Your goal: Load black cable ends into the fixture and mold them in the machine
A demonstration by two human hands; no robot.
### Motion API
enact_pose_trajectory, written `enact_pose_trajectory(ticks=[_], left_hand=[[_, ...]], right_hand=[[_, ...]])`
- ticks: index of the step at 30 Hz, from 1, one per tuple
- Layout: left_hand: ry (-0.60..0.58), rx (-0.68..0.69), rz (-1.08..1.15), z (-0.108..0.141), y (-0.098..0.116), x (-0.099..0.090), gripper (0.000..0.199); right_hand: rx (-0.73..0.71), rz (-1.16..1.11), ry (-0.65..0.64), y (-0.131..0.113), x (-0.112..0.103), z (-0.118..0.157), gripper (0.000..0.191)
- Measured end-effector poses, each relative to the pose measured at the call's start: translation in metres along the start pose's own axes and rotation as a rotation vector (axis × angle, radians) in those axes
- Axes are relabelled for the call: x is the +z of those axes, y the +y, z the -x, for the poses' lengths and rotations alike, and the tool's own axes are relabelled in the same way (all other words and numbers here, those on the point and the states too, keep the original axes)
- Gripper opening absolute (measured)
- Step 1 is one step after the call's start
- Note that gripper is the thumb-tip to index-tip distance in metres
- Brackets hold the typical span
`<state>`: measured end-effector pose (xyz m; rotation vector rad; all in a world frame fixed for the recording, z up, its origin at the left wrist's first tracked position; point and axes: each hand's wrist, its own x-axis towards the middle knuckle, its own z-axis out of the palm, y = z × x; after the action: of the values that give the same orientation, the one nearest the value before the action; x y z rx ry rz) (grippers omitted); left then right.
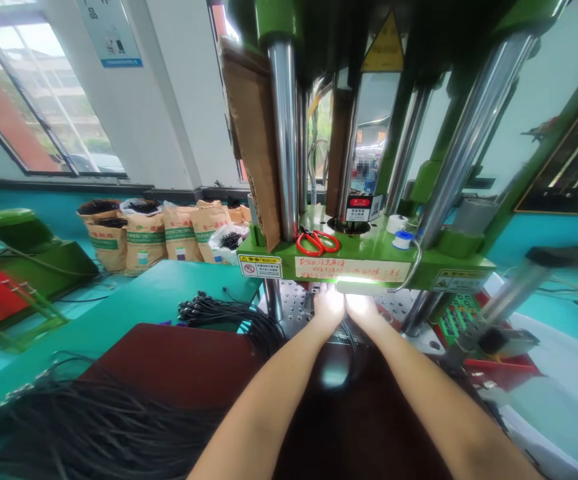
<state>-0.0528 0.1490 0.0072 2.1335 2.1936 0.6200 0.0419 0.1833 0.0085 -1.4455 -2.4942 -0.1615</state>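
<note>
Both my hands reach in under the green crossbeam [423, 267] of a press, side by side above its perforated metal plate [293, 310]. My left hand [329, 305] and my right hand [361, 308] are washed out by a bright lamp [361, 288] just above them. Their fingers are lost in the glare and behind the lamp, so what they hold does not show. A few thin black cables [349, 337] hang over the plate's front edge, right below and between my hands.
Bundled black cables [233, 313] lie on the green table at left, with a larger cable pile [103, 427] nearer me. Red-handled scissors [319, 242] and a blue-and-white tape spool [403, 239] rest on the crossbeam. A button panel [461, 320] stands at right.
</note>
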Motion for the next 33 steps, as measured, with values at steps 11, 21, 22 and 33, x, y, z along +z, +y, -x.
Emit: enact_pose_trajectory(ticks=[11, 21, 22, 33], left_hand=[[-0.095, 0.330, -0.013, -0.007, -0.039, -0.005, 0.040], [-0.145, 0.211, 0.067, -0.014, -0.046, -0.004, 0.037], [-0.142, 0.209, 0.075, -0.012, -0.049, -0.005, 0.036], [-0.126, 0.105, 0.090, -0.008, -0.051, 0.000, 0.035]], right_hand=[[-0.147, -0.034, -0.038, 0.030, 0.002, 0.014, 0.039], [-0.055, -0.062, -0.055, 0.034, -0.003, 0.014, 0.034], [-0.054, -0.062, -0.052, 0.037, -0.004, 0.016, 0.034], [-0.030, -0.118, -0.002, 0.047, 0.004, 0.012, 0.029]])
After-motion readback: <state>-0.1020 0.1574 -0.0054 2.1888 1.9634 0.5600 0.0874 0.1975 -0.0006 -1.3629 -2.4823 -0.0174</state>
